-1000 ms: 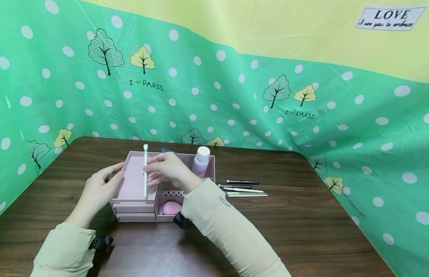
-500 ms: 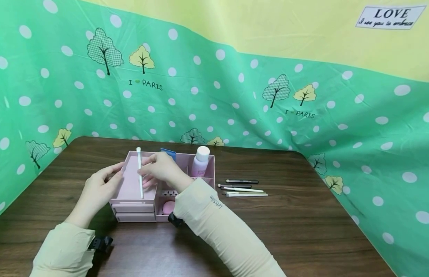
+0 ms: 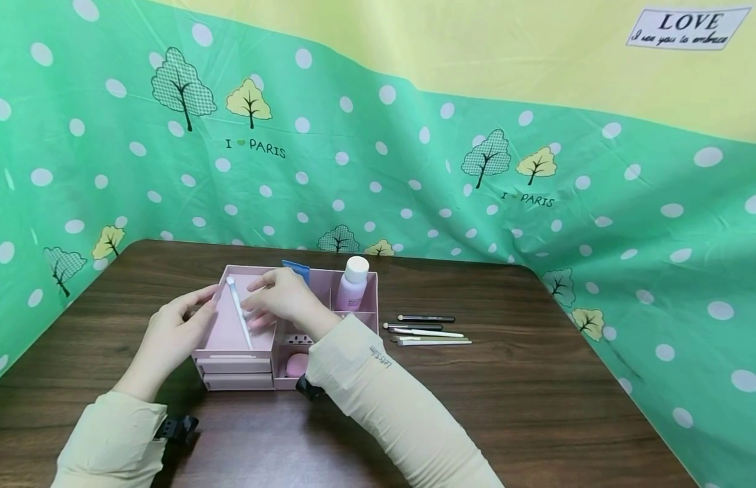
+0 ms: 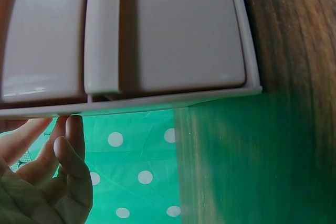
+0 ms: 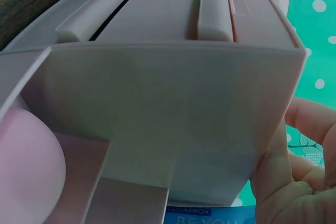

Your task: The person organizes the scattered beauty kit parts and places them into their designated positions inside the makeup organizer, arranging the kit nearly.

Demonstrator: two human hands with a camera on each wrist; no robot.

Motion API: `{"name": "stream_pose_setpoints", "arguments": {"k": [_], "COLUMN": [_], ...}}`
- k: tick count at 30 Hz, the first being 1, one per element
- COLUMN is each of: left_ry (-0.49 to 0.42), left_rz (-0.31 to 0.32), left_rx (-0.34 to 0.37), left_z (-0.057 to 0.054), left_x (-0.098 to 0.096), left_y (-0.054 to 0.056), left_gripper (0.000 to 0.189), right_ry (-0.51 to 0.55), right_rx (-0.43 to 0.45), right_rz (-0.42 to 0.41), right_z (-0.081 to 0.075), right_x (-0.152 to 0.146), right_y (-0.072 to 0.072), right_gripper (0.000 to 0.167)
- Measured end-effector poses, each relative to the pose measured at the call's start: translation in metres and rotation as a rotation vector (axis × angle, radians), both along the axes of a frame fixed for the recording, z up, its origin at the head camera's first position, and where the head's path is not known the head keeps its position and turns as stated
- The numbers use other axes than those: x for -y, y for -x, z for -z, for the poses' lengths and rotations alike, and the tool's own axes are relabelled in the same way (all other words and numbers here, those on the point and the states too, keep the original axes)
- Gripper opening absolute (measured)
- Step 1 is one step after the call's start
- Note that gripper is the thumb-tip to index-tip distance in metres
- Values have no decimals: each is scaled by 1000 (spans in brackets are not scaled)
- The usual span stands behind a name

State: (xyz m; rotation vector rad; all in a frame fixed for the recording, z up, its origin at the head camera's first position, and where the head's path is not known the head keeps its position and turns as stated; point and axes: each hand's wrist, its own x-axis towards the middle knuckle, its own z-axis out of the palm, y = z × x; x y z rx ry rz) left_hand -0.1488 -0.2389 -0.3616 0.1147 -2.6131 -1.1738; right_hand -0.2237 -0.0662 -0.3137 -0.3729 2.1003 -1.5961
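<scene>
Apparently finished setting white brush [image 3: 239, 312] atop organizer [image 3: 243, 367], with right fingers [image 3: 262, 296] released, left fingers [image 3: 197, 298] relaxed against side; probably needed withdrawal next.

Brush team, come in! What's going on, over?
Left hand against pink organizer. Right hand beside white brush. Brush slanted over organizer's top. Bottle off to the side, not in the way.

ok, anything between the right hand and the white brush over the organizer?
Nothing visible. In the head view, the right hand's fingers are right beside the white brush; whether they touch is unclear. The left hand is at the left edge of the organizer, beyond the brush, not between.
</scene>
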Motion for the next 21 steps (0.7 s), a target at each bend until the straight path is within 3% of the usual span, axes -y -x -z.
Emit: {"name": "stream_pose_setpoints", "arguments": {"k": [10,21], "left_ry": [-7,-5], "left_rz": [0,-4], "left_rx": [18,10], "left_z": [1,1], "left_x": [0,-2], "left_y": [0,0], "left_gripper": [48,48], "right_ry": [190,246], "right_rx": [-6,-71], "right_rz": [-36,-95], "right_z": [3,-14], "right_x": [-13,-44], "right_y": [-2,-10], "right_gripper": [35,32]}}
